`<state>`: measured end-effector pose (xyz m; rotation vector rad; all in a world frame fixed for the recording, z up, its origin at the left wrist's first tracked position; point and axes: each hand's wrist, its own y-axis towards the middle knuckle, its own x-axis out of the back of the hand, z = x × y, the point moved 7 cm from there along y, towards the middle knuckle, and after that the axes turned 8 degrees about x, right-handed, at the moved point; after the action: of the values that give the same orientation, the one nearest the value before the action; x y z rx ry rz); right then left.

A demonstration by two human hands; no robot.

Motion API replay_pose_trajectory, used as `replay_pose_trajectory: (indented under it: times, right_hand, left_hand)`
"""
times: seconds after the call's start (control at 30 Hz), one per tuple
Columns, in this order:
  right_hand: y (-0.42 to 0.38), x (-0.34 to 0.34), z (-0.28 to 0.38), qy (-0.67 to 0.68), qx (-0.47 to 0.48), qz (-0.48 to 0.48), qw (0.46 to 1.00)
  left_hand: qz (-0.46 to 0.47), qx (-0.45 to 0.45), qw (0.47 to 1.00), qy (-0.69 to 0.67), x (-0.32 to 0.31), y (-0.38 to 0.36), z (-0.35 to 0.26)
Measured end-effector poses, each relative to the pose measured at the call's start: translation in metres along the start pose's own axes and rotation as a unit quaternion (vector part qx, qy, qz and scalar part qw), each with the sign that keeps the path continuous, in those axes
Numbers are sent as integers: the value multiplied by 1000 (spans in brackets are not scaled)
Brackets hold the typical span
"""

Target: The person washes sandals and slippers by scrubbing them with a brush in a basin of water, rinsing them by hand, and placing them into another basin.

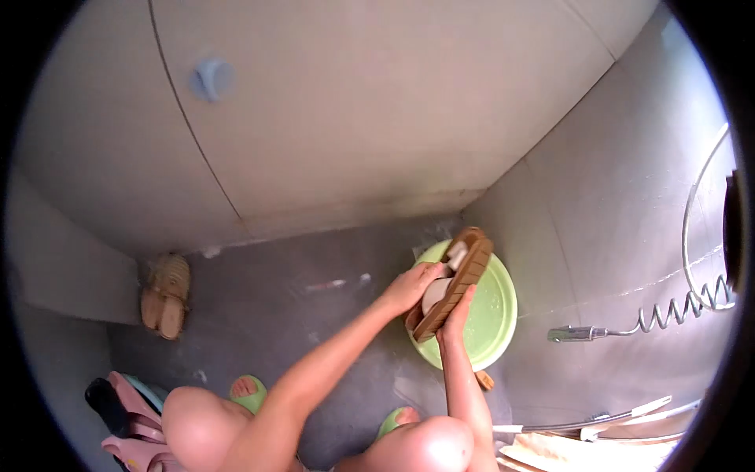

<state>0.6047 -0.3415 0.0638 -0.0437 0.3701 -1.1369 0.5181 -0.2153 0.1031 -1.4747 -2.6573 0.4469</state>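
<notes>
A sandal (pixel 464 279) with a brown ridged sole and whitish straps is held on its side above a light green basin (pixel 499 315). My right hand (pixel 456 315) grips the sole from below, near the heel end. On the strap side, my left hand (pixel 414 285) is closed against the sandal, its fingertips partly hidden by the straps; whether it holds anything small cannot be seen. Some liquid shows in the basin under the sandal.
A pair of beige sandals (pixel 167 295) lies by the left wall. Pink shoes (pixel 141 425) are at lower left. A coiled hose with a spray head (pixel 578 334) hangs at right. Long-handled tools (pixel 629 413) and a brown brush-like object (pixel 484 381) are at lower right.
</notes>
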Motion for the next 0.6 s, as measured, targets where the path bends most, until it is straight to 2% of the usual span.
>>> replay_pose_trajectory:
  times: [0.03,0.07,0.13,0.2,0.27,0.3,0.33,0.4,0.47,0.53,0.6]
  right_hand:
    - [-3,-16,-1,-10,11,28,999]
    - [-3,-29,0,14,11,35,999]
    - [-6,-61,-2,15,-43,111,993]
    - [-4,-89,-10,10,-33,154,988]
    - [-19,-128,-10,-93,-66,267,957]
    - [-35,-148,-3,-120,-73,326,935]
    - [-48,-166,-1,-120,-74,343,929]
    - [-55,-194,21,-149,81,398,902]
    - [-83,-242,10,-199,59,452,867]
    - [-115,-281,22,-241,137,475,835]
    - [-145,-314,-5,-220,140,543,799]
  left_hand:
    - [105,22,990,-93,7,-1,-13]
    - [137,35,986,-84,23,-2,-23]
    - [196,161,966,-42,50,-27,-51]
    - [236,205,947,76,96,-41,-52]
    - [258,251,926,111,125,-86,-80]
    - [245,248,931,110,139,-106,-83]
    - [209,232,944,110,154,-128,-83]
    - [147,231,956,110,157,-147,-78]
    - [26,118,990,-78,197,-178,-56]
    - [-78,101,984,-123,219,-211,-27]
    - [-176,61,964,-188,240,-239,13]
